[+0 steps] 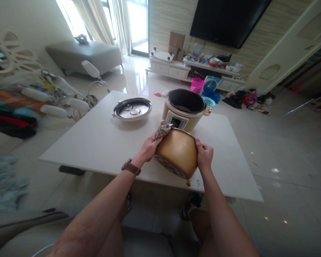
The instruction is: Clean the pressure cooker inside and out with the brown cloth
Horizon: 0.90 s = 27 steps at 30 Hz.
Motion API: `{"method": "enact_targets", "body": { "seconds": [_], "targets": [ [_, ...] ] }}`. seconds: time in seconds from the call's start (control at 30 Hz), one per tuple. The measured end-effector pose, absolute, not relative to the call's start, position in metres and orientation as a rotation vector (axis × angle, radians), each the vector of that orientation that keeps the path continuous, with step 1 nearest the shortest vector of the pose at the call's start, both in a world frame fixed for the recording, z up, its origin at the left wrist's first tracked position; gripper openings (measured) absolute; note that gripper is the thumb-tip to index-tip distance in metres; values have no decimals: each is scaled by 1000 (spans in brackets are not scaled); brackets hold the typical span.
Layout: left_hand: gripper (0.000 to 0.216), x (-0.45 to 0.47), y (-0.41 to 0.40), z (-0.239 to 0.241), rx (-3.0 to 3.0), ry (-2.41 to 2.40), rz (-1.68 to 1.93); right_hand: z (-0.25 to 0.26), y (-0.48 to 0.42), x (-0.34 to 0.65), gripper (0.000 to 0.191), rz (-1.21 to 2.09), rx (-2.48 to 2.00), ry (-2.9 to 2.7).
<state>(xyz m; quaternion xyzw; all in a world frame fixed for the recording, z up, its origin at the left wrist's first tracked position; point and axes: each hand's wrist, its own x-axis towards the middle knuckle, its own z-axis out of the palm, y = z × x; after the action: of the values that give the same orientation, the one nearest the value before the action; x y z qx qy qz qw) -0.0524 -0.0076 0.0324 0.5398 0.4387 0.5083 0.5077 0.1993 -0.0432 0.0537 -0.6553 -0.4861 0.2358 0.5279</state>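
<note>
Between my hands a gold-coloured inner pot (pixel 178 151) is tilted on its side, its round base turned toward me and its rim facing away. My left hand (pixel 149 147) is closed around a patterned cloth (pixel 162 130) pressed against the pot's left rim. On the other side, my right hand (pixel 204 154) grips the pot's rim with the thumb on the outside. Just behind stands the rice cooker body (pixel 186 105), its dark cavity showing and its control panel facing me. The cooker's detached lid (pixel 132 109) lies to the left, inner side up.
These things are on a white table (pixel 96 142). A key (pixel 198 183) lies near its front edge. A floor lamp (pixel 66 87) reaches toward the table's left side. Farther back are a grey bench (pixel 85 57), a TV cabinet (pixel 166 67) and a pink basket (pixel 197 85).
</note>
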Motion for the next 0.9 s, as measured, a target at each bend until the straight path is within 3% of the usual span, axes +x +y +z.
{"method": "enact_targets", "body": {
  "seconds": [0.3, 0.9],
  "targets": [
    [60, -47, 5, 13, 945, 1127, 1136, 49, -44, 205, 65, 601, -1509, -1140],
    [59, -45, 3, 15, 988, 1159, 1119, 47, -44, 210, 69, 603, -1499, -1132]
  ]
}}
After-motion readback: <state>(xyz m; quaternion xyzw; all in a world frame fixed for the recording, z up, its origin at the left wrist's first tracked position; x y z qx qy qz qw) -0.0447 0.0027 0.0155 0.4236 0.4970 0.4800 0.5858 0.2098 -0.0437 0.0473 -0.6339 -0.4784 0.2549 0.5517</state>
